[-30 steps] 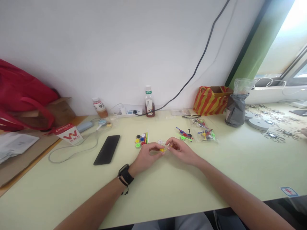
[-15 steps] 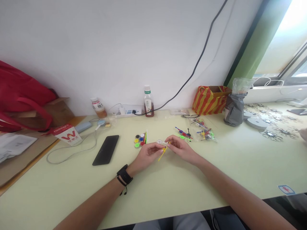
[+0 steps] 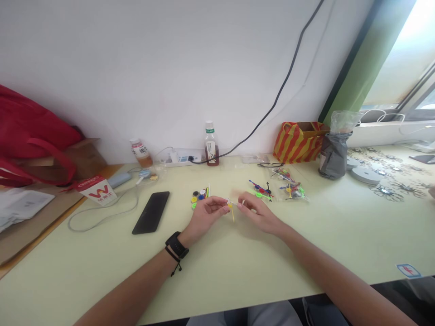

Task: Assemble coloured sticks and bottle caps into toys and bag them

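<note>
Pale green and smooth, the bench [image 3: 217,280] runs up to a white wall [image 3: 170,68] beyond the hands. Between the fingertips of the two hands, a slim yellow piece [image 3: 233,215] points down toward the near edge. The left hand [image 3: 210,216] pinches its upper end between thumb and fingers; a black watch [image 3: 176,244] sits on that wrist. The right hand [image 3: 256,212] is curled close by, its fingers partly blurred, with a pale bit at the tips; whether it grips anything, I cannot tell. Just beyond the left hand lie coloured discs [image 3: 195,194], and to its left a black phone [image 3: 151,213]. Beyond the right hand are coloured arrow pieces [image 3: 261,190], with plastic packets [image 3: 292,191] of similar parts farther right. A dark drink bottle [image 3: 212,151] stands beyond both hands, near the wall.
</note>
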`<move>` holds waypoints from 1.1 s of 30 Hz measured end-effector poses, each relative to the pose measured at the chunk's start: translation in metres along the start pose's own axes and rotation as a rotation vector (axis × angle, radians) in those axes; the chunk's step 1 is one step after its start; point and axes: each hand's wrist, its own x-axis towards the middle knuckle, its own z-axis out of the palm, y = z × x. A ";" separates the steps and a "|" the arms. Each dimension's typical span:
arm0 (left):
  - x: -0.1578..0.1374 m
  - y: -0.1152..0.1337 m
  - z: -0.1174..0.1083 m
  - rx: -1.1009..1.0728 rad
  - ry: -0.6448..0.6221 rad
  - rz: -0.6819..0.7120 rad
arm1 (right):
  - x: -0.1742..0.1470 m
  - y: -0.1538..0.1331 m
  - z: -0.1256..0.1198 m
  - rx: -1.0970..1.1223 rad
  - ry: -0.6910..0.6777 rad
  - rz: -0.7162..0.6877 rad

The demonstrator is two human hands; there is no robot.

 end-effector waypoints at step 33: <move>-0.013 0.005 0.000 1.030 -0.155 0.391 | 0.007 0.020 -0.025 -0.625 0.501 -0.206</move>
